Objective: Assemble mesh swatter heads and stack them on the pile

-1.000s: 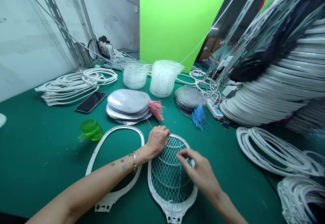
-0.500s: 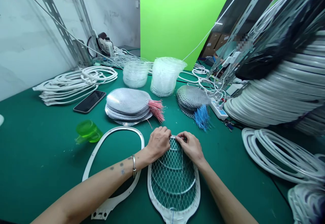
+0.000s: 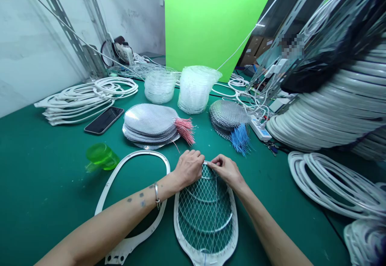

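Observation:
A white racket-shaped electric swatter frame with wire mesh (image 3: 205, 213) lies on the green mat in front of me. Both hands are at its top edge. My left hand (image 3: 188, 168) grips the upper left of the rim. My right hand (image 3: 226, 171) pinches the top edge with its fingertips, close beside the left. The hands hide that part of the rim. Under my left forearm lies a bare white oval frame (image 3: 139, 152) with no mesh.
Stacked metal meshes with pink wires (image 3: 149, 121) and blue wires (image 3: 227, 114) stand beyond the hands, near clear plastic stacks (image 3: 196, 89). A green cup (image 3: 101, 156) and a phone (image 3: 104, 120) lie left. White frames (image 3: 331, 185) pile up right.
My right hand has moved from the middle of the mesh up to the top edge, next to my left hand. The view has shifted slightly.

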A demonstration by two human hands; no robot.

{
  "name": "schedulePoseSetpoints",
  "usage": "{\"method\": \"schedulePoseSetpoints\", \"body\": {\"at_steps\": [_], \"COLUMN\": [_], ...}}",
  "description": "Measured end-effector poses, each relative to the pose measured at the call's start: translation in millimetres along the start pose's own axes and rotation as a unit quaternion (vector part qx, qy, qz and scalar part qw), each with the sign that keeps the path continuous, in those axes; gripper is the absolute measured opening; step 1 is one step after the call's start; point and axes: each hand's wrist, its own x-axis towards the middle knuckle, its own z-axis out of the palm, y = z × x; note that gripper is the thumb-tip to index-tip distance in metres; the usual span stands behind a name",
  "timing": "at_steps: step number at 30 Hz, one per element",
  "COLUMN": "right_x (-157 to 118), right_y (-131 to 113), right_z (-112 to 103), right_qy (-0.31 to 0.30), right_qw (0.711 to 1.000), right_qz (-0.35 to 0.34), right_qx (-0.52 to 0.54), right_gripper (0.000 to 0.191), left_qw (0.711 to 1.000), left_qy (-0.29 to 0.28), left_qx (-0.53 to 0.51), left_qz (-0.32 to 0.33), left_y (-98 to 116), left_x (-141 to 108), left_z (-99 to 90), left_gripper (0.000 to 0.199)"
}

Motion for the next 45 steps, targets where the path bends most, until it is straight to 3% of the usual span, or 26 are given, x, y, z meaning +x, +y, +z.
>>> {"method": "schedulePoseSetpoints", "body": {"at_steps": [5,8,10,12,15,16,17,18,20,23,28,34,37,45], "right_x": [15.4,20.4,9.8,-18.3,-91.8,-121.0,-150.1,-177.4,-220.9,-251.5,-250.2,-245.8,-245.1,-244.7], "right_y": [-5.7,-13.1,-13.8,-8.8,5.0,9.6,13.9,17.7,23.3,26.1,21.1,18.6,18.0,18.9], "right_z": [-3.3,-10.0,-15.8,-20.4,-20.0,-16.5,-11.1,-3.9,13.5,34.7,37.0,31.8,31.1,28.2], "right_qy": [-0.010,-0.003,0.023,0.075,0.158,0.177,0.194,0.187,0.164,0.143,0.120,0.096,0.086,0.082], "right_qw": [1.000,1.000,0.999,0.996,0.984,0.979,0.967,0.953,0.926,0.915,0.922,0.929,0.931,0.935], "right_qz": [-0.003,-0.012,-0.027,-0.044,-0.067,-0.093,-0.159,-0.237,-0.340,-0.371,-0.358,-0.351,-0.348,-0.342], "right_qx": [-0.020,-0.016,0.003,0.027,0.046,0.044,0.032,0.015,-0.025,-0.067,-0.081,-0.067,-0.060,-0.050], "right_gripper": [0.019,0.022,0.022,0.023,0.026,0.023,0.016,0.009,0.017,0.030,0.027,0.023,0.023,0.022], "left_qw": [0.992,0.987,0.988,0.991,0.987,0.977,0.964,0.953,0.945,0.947,0.953,0.935,0.934,0.933], "left_qy": [-0.051,-0.074,-0.081,-0.073,-0.018,-0.003,0.000,-0.006,-0.036,-0.068,-0.082,-0.020,-0.003,-0.026], "left_qx": [0.021,0.027,0.019,0.007,-0.102,-0.157,-0.206,-0.237,-0.245,-0.219,-0.177,-0.090,-0.079,-0.078], "left_qz": [0.117,0.137,0.130,0.111,0.123,0.144,0.169,0.190,0.215,0.224,0.230,0.343,0.349,0.349], "left_y": [6.3,6.4,2.5,-1.2,2.1,6.0,10.9,16.2,25.9,33.0,32.5,27.7,26.4,32.2], "left_x": [3.6,7.2,4.3,-8.0,-49.2,-67.8,-87.1,-105.8,-136.2,-154.9,-147.1,-151.5,-153.7,-150.7], "left_z": [-10.7,-19.6,-28.4,-36.9,-44.9,-45.8,-45.7,-44.4,-39.0,-29.5,-27.6,-30.5,-29.7,-27.7], "left_gripper": [0.006,0.006,0.009,0.018,0.023,0.022,0.020,0.018,0.016,0.022,0.026,0.025,0.029,0.028]}}
